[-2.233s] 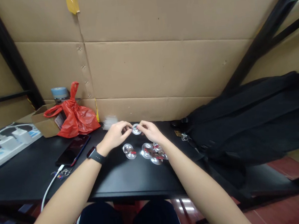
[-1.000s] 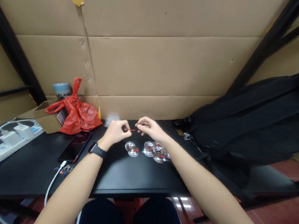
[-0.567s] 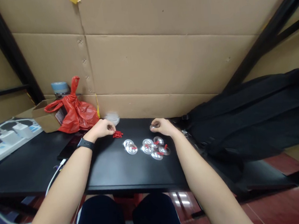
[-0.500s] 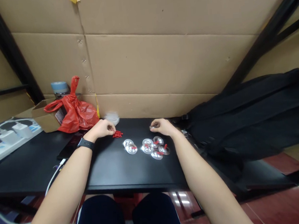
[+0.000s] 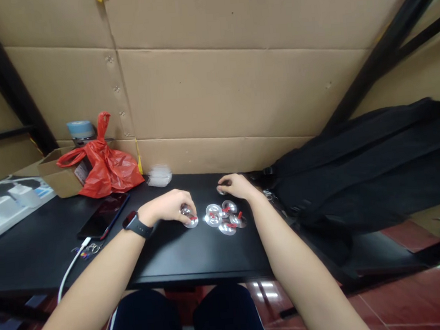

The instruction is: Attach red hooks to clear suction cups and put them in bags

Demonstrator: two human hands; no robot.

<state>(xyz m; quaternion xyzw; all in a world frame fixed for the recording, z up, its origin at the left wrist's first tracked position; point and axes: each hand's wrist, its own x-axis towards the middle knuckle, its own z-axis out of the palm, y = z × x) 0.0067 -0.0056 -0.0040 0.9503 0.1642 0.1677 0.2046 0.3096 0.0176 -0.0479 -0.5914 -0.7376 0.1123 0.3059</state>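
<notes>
My left hand (image 5: 169, 205) curls over a pair of overlapping finger cymbals (image 5: 192, 222), shiny domed metal discs with a bit of red cord on them. Its thumb and fingers close on their left side. In my right hand (image 5: 239, 186), farther back on the right, another finger cymbal (image 5: 220, 190) is pinched by the thumb and fingers, mostly covered by them. Between the hands lies a cluster of several finger cymbals (image 5: 227, 228), some with short red loops on top. The loose red loops are hidden, apparently behind my left hand.
On the black table (image 5: 197, 259) stand a red plastic bag (image 5: 110, 167), an open carton (image 5: 61, 174) and a small clear stack (image 5: 160, 175). A phone (image 5: 104, 216) on a cable and a power strip (image 5: 19, 205) lie left. A black backpack (image 5: 370, 167) fills the right.
My left hand has left the pile of red loops and come right and nearer, onto the pair of finger cymbals. My right hand stays nearly in place with its cymbal.
</notes>
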